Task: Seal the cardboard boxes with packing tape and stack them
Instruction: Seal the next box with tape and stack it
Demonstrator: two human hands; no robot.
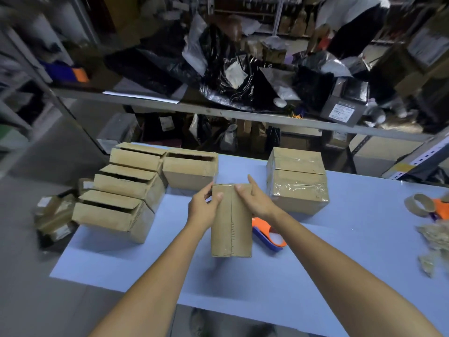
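Observation:
A tall brown cardboard box (231, 224) stands on end in the middle of the blue table (340, 251). My left hand (203, 205) grips its upper left edge and my right hand (255, 200) grips its upper right edge. Behind the box, partly hidden by my right forearm, an orange and blue tape dispenser (268, 235) lies on the table. Two taped boxes (297, 181) sit stacked at the right rear. Several untaped boxes (126, 190) with loose flaps stand in a cluster at the left, and one more open box (190, 170) is behind them.
A second tape dispenser with a brown roll (422, 205) lies at the table's right edge, beside crumpled paper filler (435, 244). Wrapped packages (54, 217) sit off the left edge. A metal shelf (218, 110) loaded with black bags runs across behind the table.

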